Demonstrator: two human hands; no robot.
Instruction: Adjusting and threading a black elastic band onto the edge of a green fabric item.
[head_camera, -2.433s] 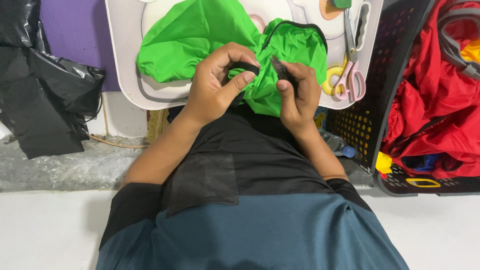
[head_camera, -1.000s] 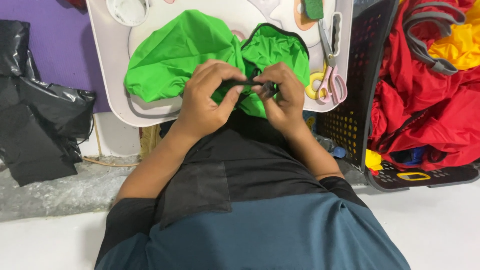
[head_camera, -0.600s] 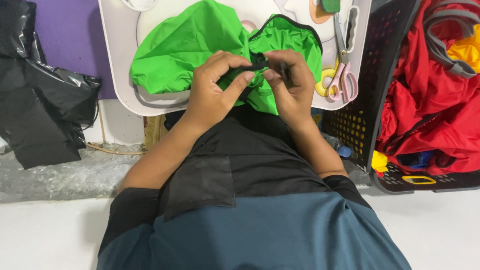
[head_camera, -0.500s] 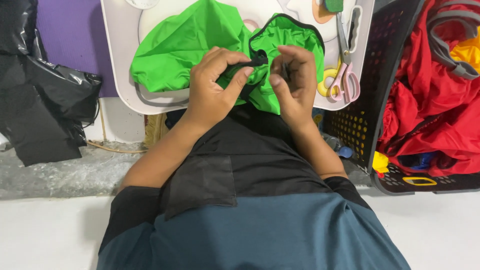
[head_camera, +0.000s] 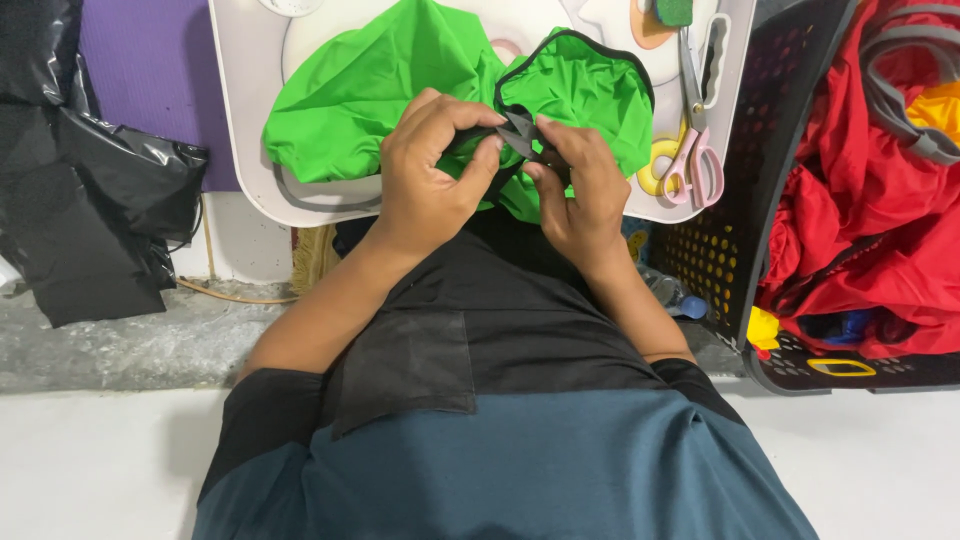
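**Hands at the black edging of the green pouch**

Fingers of both hands meet at the centre of the frame, just above the middle. Our left hand (head_camera: 430, 170) curls around a fold of the green fabric pouch (head_camera: 400, 85), thumb and forefinger pressed together on the black strap (head_camera: 515, 130) that runs off the pouch's dark-trimmed edge. Our right hand (head_camera: 575, 185) pinches the same strap from the other side, fingertips closed on it, so that the two hands nearly touch. Neither hand is relaxed; both are clenched in a fine grip on that short stretch of black tape.

The pouch lies spread over the white tray (head_camera: 240, 110) in the upper middle of the frame, its left half bunched and rumpled, its right half showing a curved opening edged in black binding. We judge the work on this piece to be midway: the fabric is already laid out and the strap is in hand, but the pouch is not yet folded, closed or set aside. Whether the strap is being threaded, knotted or pulled tight we cannot tell, since the fingers hide the spot.

Pink-handled scissors (head_camera: 695, 165) rest at the tray's right edge, untouched. At the right of the frame a black perforated basket (head_camera: 720, 260) holds red fabric items (head_camera: 860, 230) piled together. Black plastic sheeting (head_camera: 90, 210) sits at the left.
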